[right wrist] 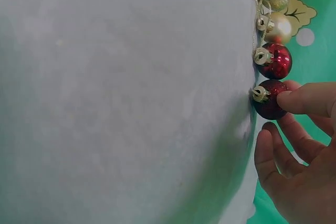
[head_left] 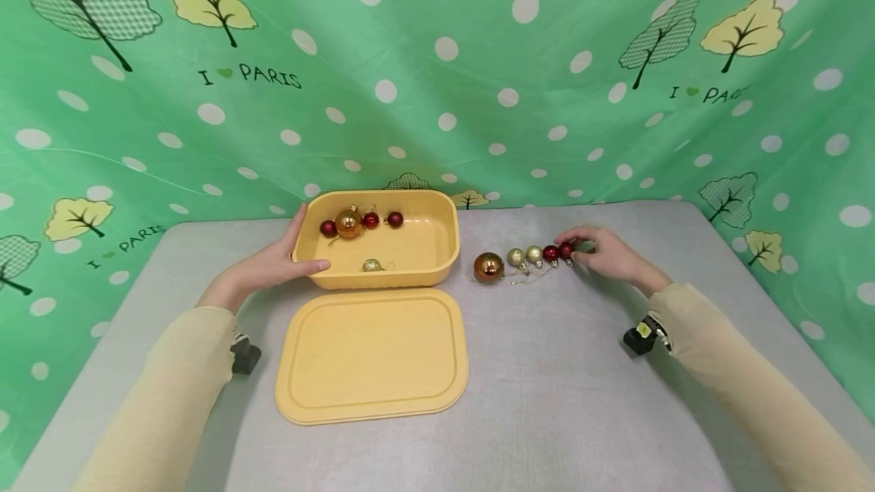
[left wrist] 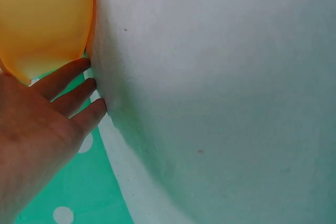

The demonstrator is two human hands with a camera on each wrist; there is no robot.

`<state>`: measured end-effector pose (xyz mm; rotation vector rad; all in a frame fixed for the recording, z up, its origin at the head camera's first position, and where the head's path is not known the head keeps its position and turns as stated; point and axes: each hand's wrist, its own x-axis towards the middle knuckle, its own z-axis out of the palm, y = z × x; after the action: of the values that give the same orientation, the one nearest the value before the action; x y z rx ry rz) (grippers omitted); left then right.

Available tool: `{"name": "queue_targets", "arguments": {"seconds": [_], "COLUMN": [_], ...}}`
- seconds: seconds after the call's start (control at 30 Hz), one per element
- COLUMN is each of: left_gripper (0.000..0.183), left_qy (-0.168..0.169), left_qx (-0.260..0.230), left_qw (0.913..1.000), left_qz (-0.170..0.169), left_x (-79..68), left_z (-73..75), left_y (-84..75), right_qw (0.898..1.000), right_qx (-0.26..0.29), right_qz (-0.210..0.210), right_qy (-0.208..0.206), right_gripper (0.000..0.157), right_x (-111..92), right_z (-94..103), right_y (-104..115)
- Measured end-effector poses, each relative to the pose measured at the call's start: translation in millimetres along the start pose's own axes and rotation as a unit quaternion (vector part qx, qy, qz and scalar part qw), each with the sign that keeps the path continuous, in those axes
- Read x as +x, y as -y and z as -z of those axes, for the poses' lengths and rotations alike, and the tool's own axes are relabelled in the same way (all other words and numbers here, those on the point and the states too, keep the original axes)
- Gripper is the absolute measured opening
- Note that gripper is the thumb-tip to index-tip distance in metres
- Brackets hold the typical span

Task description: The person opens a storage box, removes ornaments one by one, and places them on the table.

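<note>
In the head view my left hand (head_left: 279,255) rests against the left end of a yellow plastic box (head_left: 447,249), thumb lying along its front rim. The left wrist view shows its other fingers fairly straight and spread beside the box wall. My right hand (head_left: 608,253) pinches a glittery dark red bauble (right wrist: 270,106) between thumb and fingers. This bauble stands at the right end of a row on the table. Left of it come a shiny red bauble (right wrist: 275,61), a matte pale gold one (right wrist: 281,27), a glittery gold one (head_left: 516,257) and a larger copper ball (head_left: 488,267).
Inside the box lie a larger gold-orange ball (head_left: 349,224), a few small red baubles and a glittery gold bauble (head_left: 372,265). A yellow lid (head_left: 372,351) lies flat in front of the box on the grey table (head_left: 567,401). A green printed curtain (head_left: 437,89) hangs behind.
</note>
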<state>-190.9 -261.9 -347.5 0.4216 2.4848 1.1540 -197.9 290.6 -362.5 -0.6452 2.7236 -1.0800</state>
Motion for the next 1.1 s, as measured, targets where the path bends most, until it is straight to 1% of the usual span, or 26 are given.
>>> {"name": "queue_targets", "arguments": {"seconds": [0.2,0.3,0.4,0.5,0.6,0.83,0.97,1.1], "left_gripper": [0.113,0.113,0.113,0.113,0.113,0.114,0.114,0.114], "left_qy": [0.001,0.002,0.002,0.003,0.003,0.001,0.000,-0.001], "left_qx": [0.002,0.004,0.004,0.001,-0.005,0.003,0.009,0.011], "left_qw": [1.0000,0.9999,0.9999,0.9999,0.9999,1.0000,1.0000,0.9999], "left_qz": [0.007,0.010,0.013,0.012,0.009,0.000,-0.001,-0.002], "left_x": [-0.9,-1.5,-1.9,-1.8,-1.6,0.5,1.7,1.3], "left_z": [0.3,0.4,0.9,1.3,1.3,0.7,0.5,-0.3], "left_y": [-0.7,-1.0,-1.0,-0.9,-1.0,1.2,3.1,1.7], "right_qw": [1.000,1.000,0.999,0.996,0.993,0.993,0.994,0.994], "right_qx": [0.001,0.011,0.002,-0.018,-0.026,-0.004,-0.001,0.001], "right_qz": [-0.006,-0.009,0.006,0.035,0.057,0.083,0.089,0.092], "right_qy": [-0.014,-0.028,-0.053,-0.082,-0.096,-0.082,-0.070,-0.059], "right_gripper": [0.037,0.035,0.032,0.028,0.026,0.025,0.024,0.022], "right_x": [-2,-2,1,7,14,27,33,41], "right_z": [2.4,4.2,3.1,-1.3,-7.9,-22.7,-30.9,-39.7], "right_y": [4,10,20,33,47,74,90,105]}}
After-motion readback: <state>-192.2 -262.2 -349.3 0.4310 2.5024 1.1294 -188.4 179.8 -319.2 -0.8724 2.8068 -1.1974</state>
